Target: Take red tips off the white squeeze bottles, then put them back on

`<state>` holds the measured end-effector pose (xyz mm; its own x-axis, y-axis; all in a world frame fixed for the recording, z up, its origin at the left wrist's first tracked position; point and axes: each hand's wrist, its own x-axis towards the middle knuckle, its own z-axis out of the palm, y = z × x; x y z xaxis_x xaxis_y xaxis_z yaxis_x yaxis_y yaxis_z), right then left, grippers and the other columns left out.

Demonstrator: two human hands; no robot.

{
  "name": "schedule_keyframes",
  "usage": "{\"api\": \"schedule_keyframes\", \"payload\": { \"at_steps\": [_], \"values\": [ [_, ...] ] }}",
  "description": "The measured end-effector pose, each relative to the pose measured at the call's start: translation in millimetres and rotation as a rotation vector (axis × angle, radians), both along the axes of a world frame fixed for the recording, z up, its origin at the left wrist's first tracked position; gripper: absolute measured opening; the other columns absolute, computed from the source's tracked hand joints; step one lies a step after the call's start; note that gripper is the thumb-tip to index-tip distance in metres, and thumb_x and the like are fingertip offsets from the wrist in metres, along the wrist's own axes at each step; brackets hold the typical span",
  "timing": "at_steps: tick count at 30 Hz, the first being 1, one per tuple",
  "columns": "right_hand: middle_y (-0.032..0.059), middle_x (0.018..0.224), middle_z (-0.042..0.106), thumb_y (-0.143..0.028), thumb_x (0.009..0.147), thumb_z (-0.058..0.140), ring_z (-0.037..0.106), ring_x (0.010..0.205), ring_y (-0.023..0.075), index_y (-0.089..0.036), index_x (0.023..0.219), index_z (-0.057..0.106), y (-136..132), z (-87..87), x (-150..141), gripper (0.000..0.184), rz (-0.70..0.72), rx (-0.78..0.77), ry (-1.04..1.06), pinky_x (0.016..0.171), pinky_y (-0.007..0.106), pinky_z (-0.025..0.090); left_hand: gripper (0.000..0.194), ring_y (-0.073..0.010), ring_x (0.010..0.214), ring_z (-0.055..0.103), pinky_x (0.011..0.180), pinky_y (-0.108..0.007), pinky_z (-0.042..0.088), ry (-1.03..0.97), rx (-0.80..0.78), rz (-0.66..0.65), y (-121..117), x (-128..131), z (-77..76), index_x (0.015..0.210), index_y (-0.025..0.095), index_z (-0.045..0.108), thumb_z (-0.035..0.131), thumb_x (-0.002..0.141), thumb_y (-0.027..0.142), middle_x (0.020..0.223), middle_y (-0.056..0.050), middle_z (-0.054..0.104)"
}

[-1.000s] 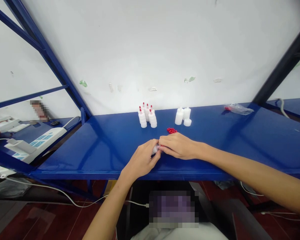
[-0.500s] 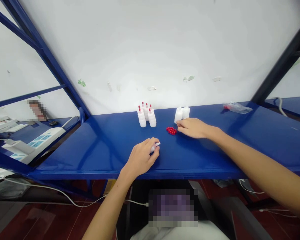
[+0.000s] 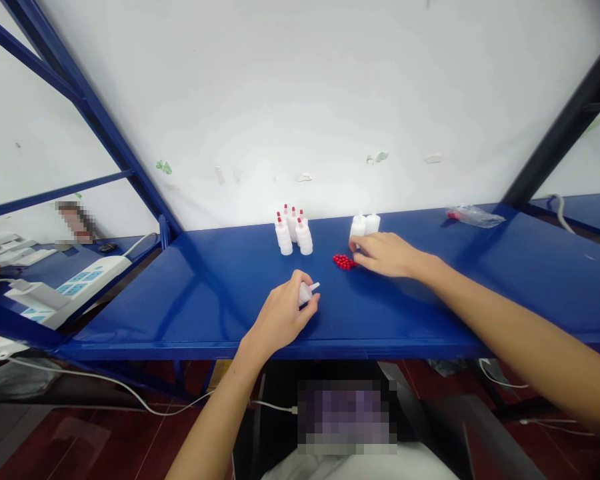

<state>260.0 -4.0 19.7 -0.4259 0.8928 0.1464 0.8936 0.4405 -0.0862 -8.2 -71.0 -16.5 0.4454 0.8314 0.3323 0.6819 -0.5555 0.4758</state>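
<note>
My left hand (image 3: 285, 310) is closed around a small white bottle (image 3: 307, 291) whose bare white nozzle points right, held just above the blue table (image 3: 205, 293). My right hand (image 3: 386, 254) reaches forward with its fingertips pinched at a small heap of red caps (image 3: 343, 262). A cluster of several white bottles with red caps (image 3: 293, 231) stands behind the heap on the left. Two uncapped white bottles (image 3: 364, 226) stand just beyond my right hand.
A clear plastic bag (image 3: 473, 215) with something red lies at the back right. On the lower shelf to the left rest a white power strip (image 3: 75, 280) and cables. Blue frame bars (image 3: 90, 107) slant up on the left, a dark bar (image 3: 560, 133) on the right.
My hands have parted: the right one left the bottle, went forward to the bottles at the back, then slid left onto the red caps. The left hand keeps the bottle and has tilted it up slightly.
</note>
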Motion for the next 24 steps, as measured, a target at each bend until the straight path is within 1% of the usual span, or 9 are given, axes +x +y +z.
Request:
{"api": "schedule_keyframes", "payload": {
  "at_steps": [3, 6, 9, 11, 13, 15, 17, 19, 24],
  "values": [
    [0.0074, 0.081, 0.063, -0.038, 0.095, 0.04, 0.051, 0.069, 0.0194, -0.018, 0.099, 0.057, -16, 3.7, -16, 0.027, 0.136, 0.163, 0.167, 0.067, 0.032, 0.033, 0.021, -0.0165, 0.073, 0.057, 0.068, -0.027, 0.039, -0.034, -0.003, -0.027, 2, 0, -1.6, 0.104, 0.022, 0.052, 0.052, 0.095, 0.041, 0.084, 0.001, 0.062],
    [0.0029, 0.069, 0.058, -0.048, 0.097, 0.041, 0.046, 0.07, 0.019, -0.019, 0.097, 0.057, -34, -3.1, -42, 0.033, 0.387, 0.074, 0.22, 0.072, 0.033, 0.035, 0.023, -0.0165, 0.082, 0.058, 0.075, -0.027, 0.041, -0.057, 0.007, -0.111, 3, -1, -1.5, 0.103, 0.022, 0.056, 0.054, 0.095, 0.043, 0.094, -0.001, 0.064],
    [0.0028, 0.069, 0.056, -0.044, 0.1, 0.037, 0.047, 0.073, 0.0199, -0.02, 0.094, 0.055, -43, -16.3, -60, 0.031, 0.473, 0.031, 0.254, 0.07, 0.031, 0.036, 0.024, -0.016, 0.085, 0.059, 0.077, -0.027, 0.043, -0.087, -0.027, -0.164, 2, -1, -0.8, 0.105, 0.022, 0.057, 0.054, 0.095, 0.043, 0.098, -0.001, 0.065],
    [0.0031, 0.073, 0.058, -0.041, 0.101, 0.037, 0.049, 0.072, 0.0183, -0.02, 0.092, 0.055, -40, -21.4, -61, 0.029, 0.486, 0.048, 0.335, 0.068, 0.03, 0.037, 0.037, -0.0158, 0.084, 0.06, 0.076, -0.027, 0.044, -0.113, -0.057, -0.134, 1, -1, -0.5, 0.121, 0.024, 0.052, 0.058, 0.092, 0.046, 0.099, -0.001, 0.065],
    [0.0024, 0.074, 0.06, -0.04, 0.101, 0.037, 0.05, 0.065, 0.0156, -0.02, 0.09, 0.055, -30, -20.1, -50, 0.029, 0.418, 0.121, 0.454, 0.064, 0.028, 0.036, 0.057, -0.016, 0.082, 0.06, 0.075, -0.027, 0.045, -0.122, -0.079, -0.076, 0, -1, -0.3, 0.138, 0.025, 0.04, 0.06, 0.09, 0.049, 0.096, 0.0, 0.064],
    [0.0006, 0.065, 0.057, -0.041, 0.1, 0.037, 0.047, 0.055, 0.0136, -0.02, 0.082, 0.055, -16, -13.5, -31, 0.033, 0.237, 0.262, 0.56, 0.058, 0.028, 0.033, 0.054, -0.0161, 0.08, 0.06, 0.073, -0.027, 0.044, -0.096, -0.069, -0.03, 0, -1, 0.0, 0.136, 0.025, 0.043, 0.057, 0.091, 0.052, 0.09, 0.001, 0.063],
    [0.0004, 0.058, 0.054, -0.042, 0.098, 0.04, 0.046, 0.051, 0.0137, -0.02, 0.07, 0.052, -1, -5.2, -8, 0.037, 0.03, 0.442, 0.558, 0.056, 0.029, 0.031, 0.037, -0.0156, 0.078, 0.059, 0.071, -0.027, 0.041, -0.053, -0.02, -0.016, -1, -1, 0.7, 0.114, 0.022, 0.056, 0.05, 0.094, 0.053, 0.086, 0.0, 0.062],
    [0.0024, 0.057, 0.055, -0.042, 0.095, 0.043, 0.048, 0.053, 0.0153, -0.02, 0.062, 0.051, 13, 0.6, 14, 0.04, -0.171, 0.525, 0.496, 0.058, 0.03, 0.03, 0.035, -0.014, 0.071, 0.054, 0.067, -0.026, 0.038, -0.02, 0.033, -0.005, -2, -1, 2.1, 0.091, 0.019, 0.058, 0.044, 0.098, 0.051, 0.078, 0.001, 0.06],
    [0.0087, 0.063, 0.063, -0.046, 0.093, 0.044, 0.054, 0.061, 0.0206, -0.019, 0.066, 0.061, 36, -5.2, 39, 0.042, -0.414, 0.373, 0.317, 0.06, 0.032, 0.031, 0.034, -0.013, 0.063, 0.049, 0.063, -0.027, 0.035, -0.008, 0.052, -0.012, -3, -2, 5.5, 0.081, 0.019, 0.052, 0.033, 0.102, 0.037, 0.069, 0.002, 0.054]
  ]
}}
